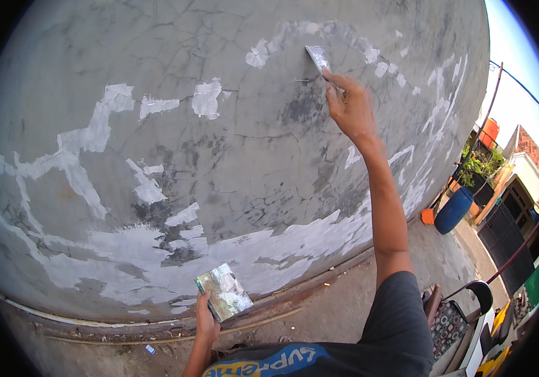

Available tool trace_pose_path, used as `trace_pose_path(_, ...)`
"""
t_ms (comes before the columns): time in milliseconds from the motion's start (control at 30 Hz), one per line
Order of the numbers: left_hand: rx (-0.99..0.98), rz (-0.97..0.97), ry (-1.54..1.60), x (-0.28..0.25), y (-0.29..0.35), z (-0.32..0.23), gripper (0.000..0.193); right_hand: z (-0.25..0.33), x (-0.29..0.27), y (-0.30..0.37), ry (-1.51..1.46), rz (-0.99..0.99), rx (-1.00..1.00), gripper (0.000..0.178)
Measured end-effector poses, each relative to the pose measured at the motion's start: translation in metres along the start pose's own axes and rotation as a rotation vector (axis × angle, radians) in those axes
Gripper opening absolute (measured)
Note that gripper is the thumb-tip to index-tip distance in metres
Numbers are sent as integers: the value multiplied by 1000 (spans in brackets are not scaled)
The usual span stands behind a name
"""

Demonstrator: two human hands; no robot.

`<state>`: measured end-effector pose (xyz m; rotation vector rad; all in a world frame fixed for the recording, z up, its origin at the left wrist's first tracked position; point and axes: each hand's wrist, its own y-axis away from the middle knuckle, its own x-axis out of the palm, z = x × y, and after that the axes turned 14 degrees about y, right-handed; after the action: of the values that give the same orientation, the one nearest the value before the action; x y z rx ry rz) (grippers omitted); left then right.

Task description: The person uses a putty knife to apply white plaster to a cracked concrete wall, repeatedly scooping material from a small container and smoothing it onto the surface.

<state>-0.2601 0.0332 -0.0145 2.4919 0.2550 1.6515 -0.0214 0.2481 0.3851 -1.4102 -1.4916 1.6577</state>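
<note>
My right hand (351, 108) is raised to the upper wall and closed around the handle of a putty knife (317, 58). Its flat blade points up and left, close to the wall, just below an arc of pale filler patches (307, 29); whether it touches cannot be made out. Low in front of me, my left hand (206, 319) grips a flat rectangular board (224, 292) smeared with white putty. The grey wall (269, 163) is cracked, with dark stains and white filler spread over cracks and along its lower part.
A thin pipe (175, 340) lies along the wall's foot on the concrete ground. To the right stand a blue barrel (454, 210), an orange container (427, 217), a potted plant (479, 164) and a chair with a patterned seat (448, 323). A dark gate (506, 242) is farther back.
</note>
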Motion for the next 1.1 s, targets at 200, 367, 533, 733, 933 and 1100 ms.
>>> trace_pose_path(200, 38, -19, -35, 5, 2, 5, 47, 6, -26, -45, -12, -122, -66, 30)
trace_pose_path(367, 41, -12, -7, -1, 5, 4, 48, -3, 4, -18, 66, -6, -67, 30)
trace_pose_path(533, 27, -21, 2, -8, 7, -1, 49, -8, -23, -29, -35, -59, -17, 31)
trace_pose_path(733, 9, -35, -3, 5, 9, 0, 47, -15, 36, -21, -97, -223, -8, 32)
trace_pose_path(933, 40, -20, -12, -14, 9, 3, 47, -6, 13, 5, -56, -56, 42, 32)
trace_pose_path(1100, 4, -10, 10, -10, 14, 3, 45, -1, -33, -34, -74, -32, 85, 32)
